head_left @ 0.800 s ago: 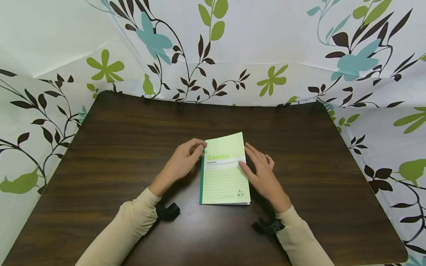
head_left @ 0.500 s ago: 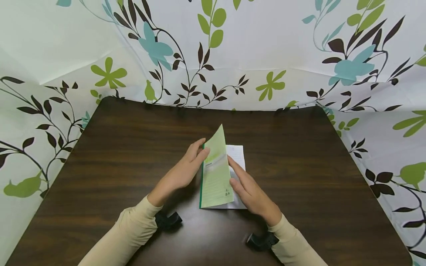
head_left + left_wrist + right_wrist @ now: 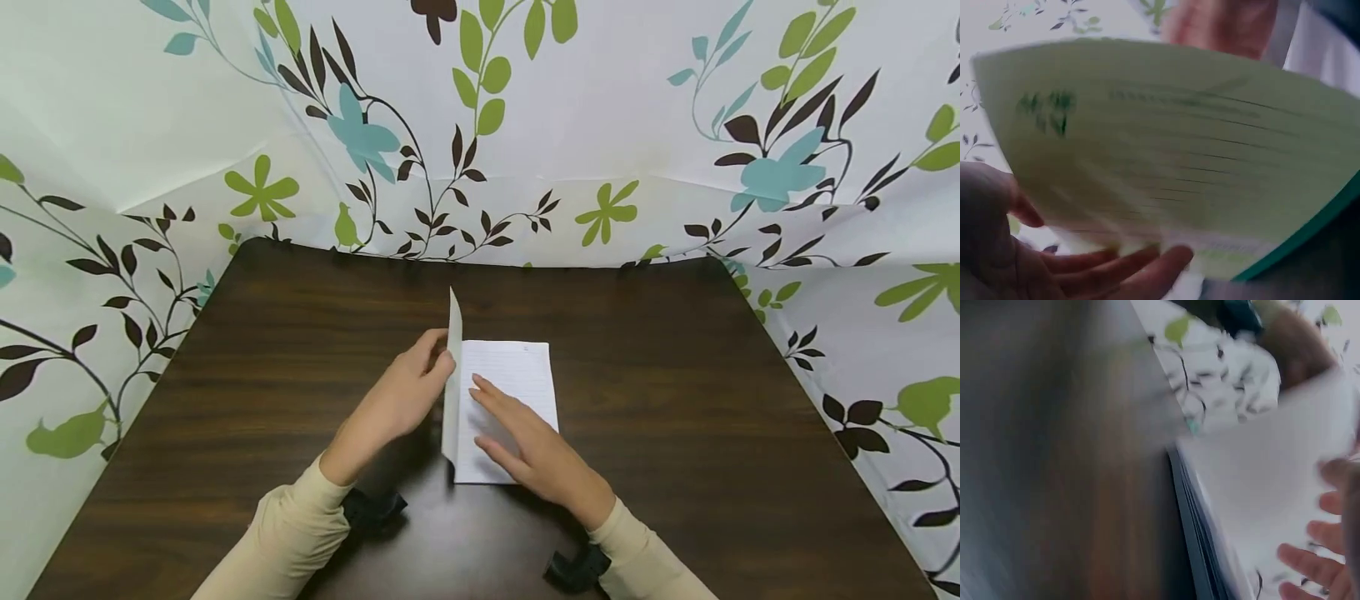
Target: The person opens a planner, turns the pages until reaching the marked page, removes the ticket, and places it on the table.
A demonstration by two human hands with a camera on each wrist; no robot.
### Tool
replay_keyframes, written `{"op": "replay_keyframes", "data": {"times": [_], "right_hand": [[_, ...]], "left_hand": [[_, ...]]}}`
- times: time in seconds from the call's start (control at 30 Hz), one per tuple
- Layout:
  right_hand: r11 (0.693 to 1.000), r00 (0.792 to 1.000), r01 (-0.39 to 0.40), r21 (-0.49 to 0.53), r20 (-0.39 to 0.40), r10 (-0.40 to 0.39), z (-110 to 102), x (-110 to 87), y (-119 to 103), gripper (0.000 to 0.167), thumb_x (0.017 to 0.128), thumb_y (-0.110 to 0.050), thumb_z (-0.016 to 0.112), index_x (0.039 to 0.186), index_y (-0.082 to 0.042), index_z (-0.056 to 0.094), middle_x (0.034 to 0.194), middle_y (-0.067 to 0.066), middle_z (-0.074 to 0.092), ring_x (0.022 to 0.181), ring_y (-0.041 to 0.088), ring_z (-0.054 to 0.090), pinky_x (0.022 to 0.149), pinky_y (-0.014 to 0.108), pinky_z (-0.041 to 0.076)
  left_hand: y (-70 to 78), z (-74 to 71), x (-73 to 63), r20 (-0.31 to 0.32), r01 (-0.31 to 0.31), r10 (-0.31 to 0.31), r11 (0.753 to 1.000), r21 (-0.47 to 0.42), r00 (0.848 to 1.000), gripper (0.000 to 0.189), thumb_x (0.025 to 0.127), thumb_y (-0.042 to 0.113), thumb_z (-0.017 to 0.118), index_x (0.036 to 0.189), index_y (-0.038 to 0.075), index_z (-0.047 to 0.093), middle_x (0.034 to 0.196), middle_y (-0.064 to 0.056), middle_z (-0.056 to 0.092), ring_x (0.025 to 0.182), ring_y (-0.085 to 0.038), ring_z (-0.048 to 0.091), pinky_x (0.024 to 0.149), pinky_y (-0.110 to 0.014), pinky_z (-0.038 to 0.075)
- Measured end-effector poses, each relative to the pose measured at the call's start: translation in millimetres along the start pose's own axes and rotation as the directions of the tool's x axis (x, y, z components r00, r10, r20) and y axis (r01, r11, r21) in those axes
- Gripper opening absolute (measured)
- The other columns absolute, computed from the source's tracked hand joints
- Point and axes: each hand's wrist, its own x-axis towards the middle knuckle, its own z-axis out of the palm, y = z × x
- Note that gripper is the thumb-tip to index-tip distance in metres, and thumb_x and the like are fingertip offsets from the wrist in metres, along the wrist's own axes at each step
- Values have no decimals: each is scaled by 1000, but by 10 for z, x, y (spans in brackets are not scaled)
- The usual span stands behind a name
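An opened notebook (image 3: pixel 517 367) lies on the table, its white lined page facing up. Its cover (image 3: pixel 452 400) stands nearly on edge along the left side. My left hand (image 3: pixel 401 392) is at the outer face of that cover, fingers loosely bent. In the left wrist view, the pale green cover (image 3: pixel 1147 144) fills the middle, with the left fingers (image 3: pixel 1110 275) along its lower edge. Over the page, my right hand (image 3: pixel 540 450) has its fingers extended and spread; whether it touches the paper, I cannot tell. The right wrist view shows the right fingers (image 3: pixel 1310 562) beside a blurred white sheet.
The dark wooden table (image 3: pixel 675 400) extends around the notebook on all sides. A white curtain (image 3: pixel 555 125) with leaf and bird prints hangs behind and beside the table. Black wrist cameras (image 3: pixel 577 571) sit under both forearms.
The notebook's cover has swung from closed to nearly upright, turning left toward my left hand. My right hand has moved left from the notebook's right edge to above the exposed page.
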Motion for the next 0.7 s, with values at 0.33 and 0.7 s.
{"op": "replay_keyframes", "data": {"times": [0.33, 0.7], "right_hand": [[884, 915, -403, -236, -132, 382, -44, -61, 404, 47, 98, -27, 75, 139, -7, 65, 143, 18, 57, 123, 38, 54, 99, 56, 43], [761, 767, -641, -101, -35, 641, -203, -22, 580, 69, 99, -34, 73, 157, -8, 46, 148, 25, 42, 130, 42, 37, 104, 58, 29]], "left_hand": [[-393, -446, -114, -39, 13, -12, 999, 49, 999, 29, 111, 23, 44, 92, 8, 59, 66, 1, 41, 55, -15, 42, 56, -30, 46], [-1149, -656, -59, 129, 252, -236, 959, -128, 963, 38, 110, 32, 53, 80, 9, 49, 72, -1, 49, 73, -18, 60, 67, -31, 61]]}}
